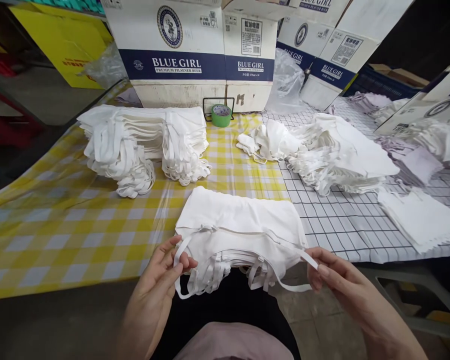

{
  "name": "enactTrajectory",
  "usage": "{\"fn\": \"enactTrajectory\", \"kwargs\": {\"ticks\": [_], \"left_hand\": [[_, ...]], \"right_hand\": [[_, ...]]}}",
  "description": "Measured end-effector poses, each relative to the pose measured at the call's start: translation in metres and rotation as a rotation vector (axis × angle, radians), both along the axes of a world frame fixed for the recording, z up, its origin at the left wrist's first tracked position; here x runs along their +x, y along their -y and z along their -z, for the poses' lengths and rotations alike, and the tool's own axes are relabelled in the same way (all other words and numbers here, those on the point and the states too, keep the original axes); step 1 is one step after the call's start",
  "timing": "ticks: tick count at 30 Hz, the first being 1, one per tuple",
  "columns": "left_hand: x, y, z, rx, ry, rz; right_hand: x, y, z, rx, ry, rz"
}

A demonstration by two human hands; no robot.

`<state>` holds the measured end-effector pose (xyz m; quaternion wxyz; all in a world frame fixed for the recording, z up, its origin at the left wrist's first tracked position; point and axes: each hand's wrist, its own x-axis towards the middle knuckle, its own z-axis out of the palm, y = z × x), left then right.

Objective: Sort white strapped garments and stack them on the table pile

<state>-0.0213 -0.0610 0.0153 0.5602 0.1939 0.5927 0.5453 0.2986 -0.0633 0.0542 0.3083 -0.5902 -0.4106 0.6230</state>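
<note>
A small stack of white strappy tops [243, 215] lies at the table's front edge, its straps hanging down over the edge. My left hand [165, 275] is closed around the left strap [183, 245] of the uppermost top. On the other side, my right hand [330, 272] pinches the right strap [306, 258] between thumb and fingers. Both straps are drawn outward from the stack, and a loop of the right one sags below. The tops lie flat with their wide hems facing away from me.
Behind on the left stands a taller pile of white tops [146, 127]. More white garments [345, 150] lie at the right, with lilac ones [414, 160] beyond. Green tape [221, 115] sits before a beer carton [195, 65]. Checked cloths [108, 225] cover the table.
</note>
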Motion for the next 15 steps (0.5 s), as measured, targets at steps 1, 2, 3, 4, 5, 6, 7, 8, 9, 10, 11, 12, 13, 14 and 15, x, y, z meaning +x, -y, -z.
{"fn": "enactTrajectory", "kwargs": {"ticks": [1, 2, 3, 4, 5, 6, 7, 8, 9, 10, 11, 12, 13, 14, 15], "left_hand": [[0.0, 0.0, 0.004, 0.008, 0.014, -0.019], [0.001, 0.001, 0.008, 0.014, 0.032, -0.033], [0.002, 0.002, 0.013, 0.022, 0.051, -0.041], [0.003, 0.004, 0.017, 0.028, 0.069, -0.045], [0.005, 0.005, 0.021, 0.031, 0.084, -0.046], [0.006, 0.007, 0.025, 0.031, 0.097, -0.044], [0.006, 0.008, 0.029, 0.028, 0.105, -0.039], [0.007, 0.009, 0.032, 0.025, 0.112, -0.032], [0.007, 0.01, 0.035, 0.023, 0.117, -0.022], [0.006, 0.011, 0.037, 0.021, 0.122, -0.011], [0.005, 0.012, 0.039, 0.019, 0.125, 0.002], [0.004, 0.012, 0.041, 0.016, 0.127, 0.015], [0.002, 0.013, 0.042, 0.013, 0.127, 0.028], [0.0, 0.013, 0.043, 0.009, 0.126, 0.041], [-0.002, 0.013, 0.044, 0.005, 0.123, 0.055]], "right_hand": [[0.0, 0.002, 0.0, -0.002, 0.006, -0.019], [0.0, 0.003, 0.0, -0.007, 0.012, -0.038], [0.0, 0.004, 0.0, -0.01, 0.018, -0.048], [0.0, 0.005, 0.0, -0.01, 0.021, -0.05], [-0.001, 0.006, 0.0, -0.01, 0.02, -0.045], [-0.001, 0.007, 0.0, -0.007, 0.013, -0.034], [-0.002, 0.008, 0.0, -0.002, 0.001, -0.02], [-0.002, 0.008, 0.0, 0.003, -0.014, -0.006], [-0.003, 0.009, -0.001, 0.003, -0.03, 0.001], [-0.003, 0.009, -0.002, 0.001, -0.048, 0.006], [-0.004, 0.009, -0.003, 0.002, -0.066, 0.014], [-0.004, 0.01, -0.004, 0.002, -0.081, 0.021], [-0.005, 0.01, -0.006, 0.002, -0.094, 0.028], [-0.005, 0.01, -0.007, 0.002, -0.105, 0.035], [-0.005, 0.011, -0.009, 0.001, -0.115, 0.042]]}}
